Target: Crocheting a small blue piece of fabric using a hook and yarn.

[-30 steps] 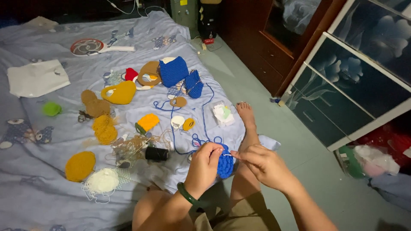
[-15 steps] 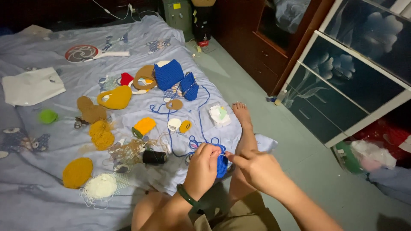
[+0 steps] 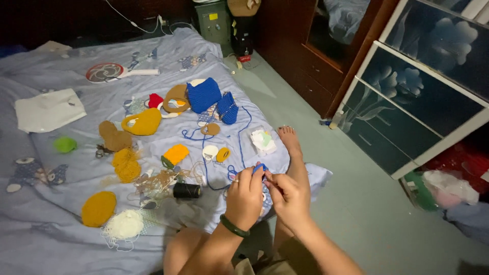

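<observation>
Two hands working a small blue crochet piece above a bed.
Bed (image 3: 61,239) strewn with yarn pieces; left hand (image 3: 246,196) and right hand (image 3: 289,197) each grip closed on the blue crochet piece (image 3: 259,167), just beside a black thread spool (image 3: 187,190).

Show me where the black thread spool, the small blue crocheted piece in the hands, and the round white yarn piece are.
black thread spool (image 3: 186,190), head view, middle of its side.
small blue crocheted piece (image 3: 259,167), head view, top edge showing above the fingers.
round white yarn piece (image 3: 124,224), head view, its centre.
</observation>
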